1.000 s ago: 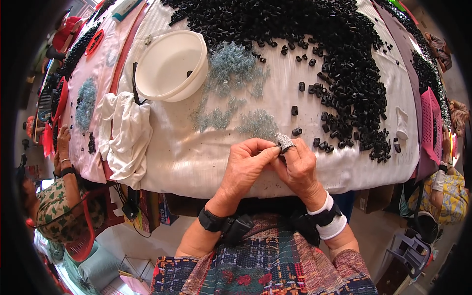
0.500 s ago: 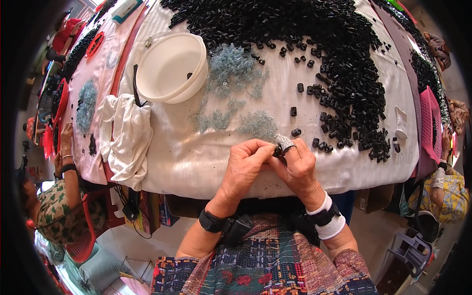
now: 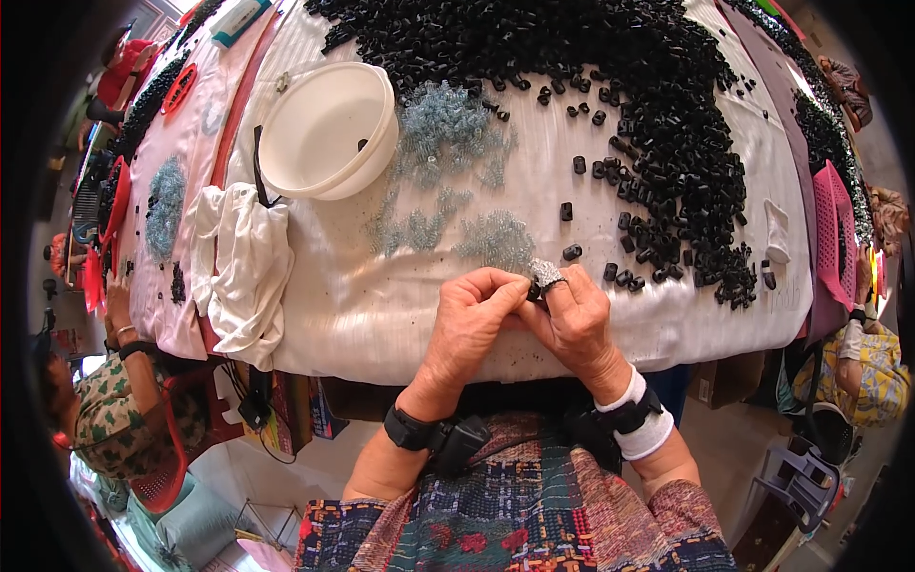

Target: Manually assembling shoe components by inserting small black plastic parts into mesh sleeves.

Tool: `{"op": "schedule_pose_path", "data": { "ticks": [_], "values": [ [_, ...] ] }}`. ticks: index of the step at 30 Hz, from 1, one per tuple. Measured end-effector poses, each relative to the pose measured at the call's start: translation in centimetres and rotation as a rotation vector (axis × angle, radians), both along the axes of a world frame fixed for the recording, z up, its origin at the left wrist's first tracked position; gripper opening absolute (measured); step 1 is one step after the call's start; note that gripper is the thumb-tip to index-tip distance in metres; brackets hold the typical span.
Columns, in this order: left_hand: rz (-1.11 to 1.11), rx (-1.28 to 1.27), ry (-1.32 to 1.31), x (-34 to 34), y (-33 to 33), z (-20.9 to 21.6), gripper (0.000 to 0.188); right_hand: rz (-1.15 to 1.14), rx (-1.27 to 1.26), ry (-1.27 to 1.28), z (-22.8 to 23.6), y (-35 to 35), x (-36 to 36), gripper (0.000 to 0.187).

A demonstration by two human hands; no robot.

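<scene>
My left hand (image 3: 474,313) and my right hand (image 3: 578,319) meet above the near edge of the cloth-covered table. Thumbs and fingertips of both pinch a small black plastic piece (image 3: 535,292), mostly hidden between them. A silvery-white wrapping (image 3: 546,274) covers one finger of my right hand. Just beyond my fingertips lies a small heap of pale blue, coil-like pieces (image 3: 496,240). A larger heap of the same pieces (image 3: 443,129) is farther off. Loose black barrel-shaped plastic pieces (image 3: 572,253) are scattered to the right of my hands.
A big mass of black pieces (image 3: 534,43) spreads over the far and right table. On the left stand a white basin (image 3: 315,143) with a black piece inside and a crumpled white cloth (image 3: 243,272). A pink basket (image 3: 834,234) sits at right. People work at both sides.
My hands stay together at nearly the same spot, their fingers shifting slightly around the black piece. The person at left has moved a hand a little.
</scene>
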State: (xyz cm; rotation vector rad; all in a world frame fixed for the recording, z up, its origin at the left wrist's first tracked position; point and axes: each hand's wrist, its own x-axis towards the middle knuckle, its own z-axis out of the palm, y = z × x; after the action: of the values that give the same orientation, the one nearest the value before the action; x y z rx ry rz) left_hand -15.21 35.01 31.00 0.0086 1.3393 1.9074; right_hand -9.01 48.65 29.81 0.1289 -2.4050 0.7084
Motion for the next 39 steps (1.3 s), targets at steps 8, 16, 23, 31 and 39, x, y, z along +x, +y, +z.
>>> {"op": "schedule_pose_path", "data": {
  "ticks": [8, 16, 23, 31, 39],
  "values": [
    [-0.013, -0.002, 0.03, 0.1, 0.2, 0.0, 0.011, -0.039, 0.044, 0.003, -0.3, -0.2, 0.2, 0.025],
    [-0.041, -0.006, 0.057, 0.0, 0.0, -0.2, 0.011, -0.036, 0.069, 0.027, -0.3, -0.2, 0.2, 0.024],
    [-0.009, -0.055, -0.01, -0.1, 0.8, 0.7, 0.009, -0.037, 0.053, 0.029, -0.7, 0.0, 0.2, 0.026],
    [0.07, -0.015, -0.09, -0.1, 1.1, 1.3, 0.008, -0.059, -0.047, 0.054, 0.0, -0.1, -0.1, 0.03],
    [0.011, -0.051, -0.038, -0.2, 0.8, 1.2, 0.007, -0.021, -0.064, -0.006, 0.1, 0.1, 0.1, 0.028]
  ]
}}
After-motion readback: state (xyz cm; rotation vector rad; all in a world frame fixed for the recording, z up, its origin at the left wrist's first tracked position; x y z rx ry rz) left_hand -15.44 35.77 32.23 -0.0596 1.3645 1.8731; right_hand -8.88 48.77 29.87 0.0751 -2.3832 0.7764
